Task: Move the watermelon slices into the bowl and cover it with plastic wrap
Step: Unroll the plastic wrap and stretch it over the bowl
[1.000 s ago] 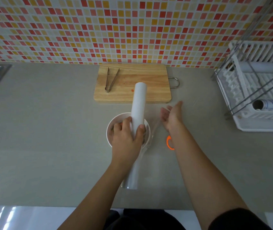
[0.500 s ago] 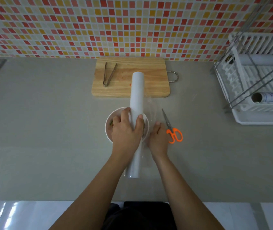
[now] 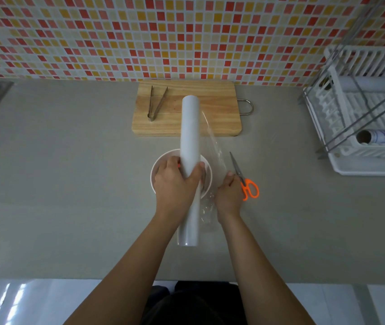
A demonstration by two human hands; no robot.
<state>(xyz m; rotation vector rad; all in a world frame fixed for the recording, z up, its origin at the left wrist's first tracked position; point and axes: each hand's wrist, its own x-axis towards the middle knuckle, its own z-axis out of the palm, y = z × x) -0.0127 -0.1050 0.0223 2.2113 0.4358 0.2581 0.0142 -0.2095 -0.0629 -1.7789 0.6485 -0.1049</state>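
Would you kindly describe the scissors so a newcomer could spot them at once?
Start at the wooden cutting board by the tiled wall and come forward to the white bowl. Just right of it, beside the right hand, lie the scissors, the only thing with bright orange handles.

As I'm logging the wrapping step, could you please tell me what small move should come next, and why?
Probably carry the roll leftward across the bowl, the right hand anchoring the film. The left hand grips the roll above the bowl; the film pulled out lies mostly right of it, so the bowl seems uncovered.
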